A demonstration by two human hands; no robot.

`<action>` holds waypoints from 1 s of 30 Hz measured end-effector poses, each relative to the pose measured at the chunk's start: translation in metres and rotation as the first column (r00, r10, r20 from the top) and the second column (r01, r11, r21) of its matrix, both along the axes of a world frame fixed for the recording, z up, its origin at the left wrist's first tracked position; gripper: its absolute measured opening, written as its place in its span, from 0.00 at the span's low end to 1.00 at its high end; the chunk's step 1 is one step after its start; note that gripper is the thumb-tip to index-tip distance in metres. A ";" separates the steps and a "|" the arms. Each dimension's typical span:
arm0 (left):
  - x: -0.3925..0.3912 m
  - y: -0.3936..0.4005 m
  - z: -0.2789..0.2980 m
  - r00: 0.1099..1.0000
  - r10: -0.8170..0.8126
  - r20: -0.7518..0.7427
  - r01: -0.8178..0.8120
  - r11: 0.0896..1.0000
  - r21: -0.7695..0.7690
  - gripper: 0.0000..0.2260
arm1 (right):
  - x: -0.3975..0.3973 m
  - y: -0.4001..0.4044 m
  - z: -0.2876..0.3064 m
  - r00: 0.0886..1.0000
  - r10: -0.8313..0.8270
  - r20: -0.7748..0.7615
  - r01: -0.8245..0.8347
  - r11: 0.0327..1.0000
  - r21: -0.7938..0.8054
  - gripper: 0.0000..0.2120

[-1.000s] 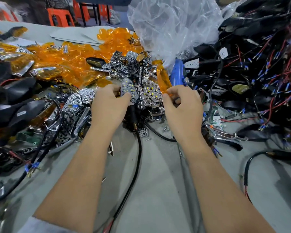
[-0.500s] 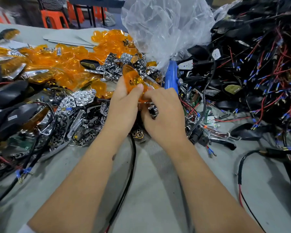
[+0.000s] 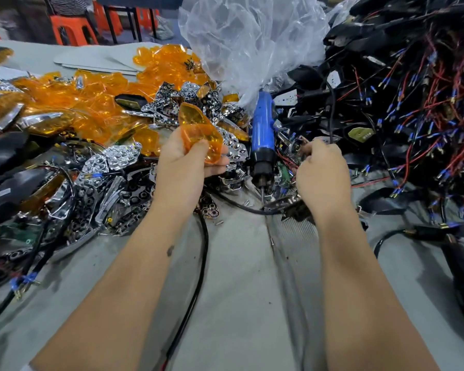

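Note:
My left hand (image 3: pixel 184 163) holds a clear orange lens cover (image 3: pixel 200 133) with a chrome reflector piece under it, thumb across the lens. My right hand (image 3: pixel 322 172) has its fingers curled down into a tangle of small parts and red wires (image 3: pixel 287 159) just right of a blue electric screwdriver (image 3: pixel 263 132). What those fingers hold is hidden behind the hand. The screwdriver lies on the pile between my two hands, tip toward me.
Orange lenses (image 3: pixel 91 103) and chrome reflectors (image 3: pixel 113 159) are heaped at the left and centre. A big mass of black housings with red and blue wires (image 3: pixel 413 103) fills the right. A clear plastic bag (image 3: pixel 252 41) rises behind. A black cable (image 3: pixel 201 250) crosses the grey table (image 3: pixel 239 290).
My hands, together on the orange lens and reflector half a second ago, have parted. The left keeps the lens; the right has moved right, past the screwdriver, into the wires.

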State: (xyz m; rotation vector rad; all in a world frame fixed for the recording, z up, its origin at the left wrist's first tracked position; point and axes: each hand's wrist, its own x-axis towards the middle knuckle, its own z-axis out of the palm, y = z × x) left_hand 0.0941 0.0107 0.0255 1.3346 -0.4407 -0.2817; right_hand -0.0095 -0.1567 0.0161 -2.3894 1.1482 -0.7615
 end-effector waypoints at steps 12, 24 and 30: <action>-0.005 -0.002 -0.002 0.994 -0.048 0.095 0.033 0.987 0.157 0.11 | 0.002 -0.008 -0.011 0.969 0.032 -0.245 -0.047 0.997 -0.058 0.21; -0.005 -0.003 -0.004 0.993 -0.052 0.109 0.030 0.981 0.189 0.10 | 0.001 -0.011 -0.007 0.980 -0.005 0.201 -0.020 0.992 0.123 0.06; -0.005 -0.004 -0.007 0.992 -0.050 0.117 0.027 0.980 0.197 0.11 | 0.003 -0.003 -0.003 0.923 0.023 0.385 -0.170 0.920 0.353 0.09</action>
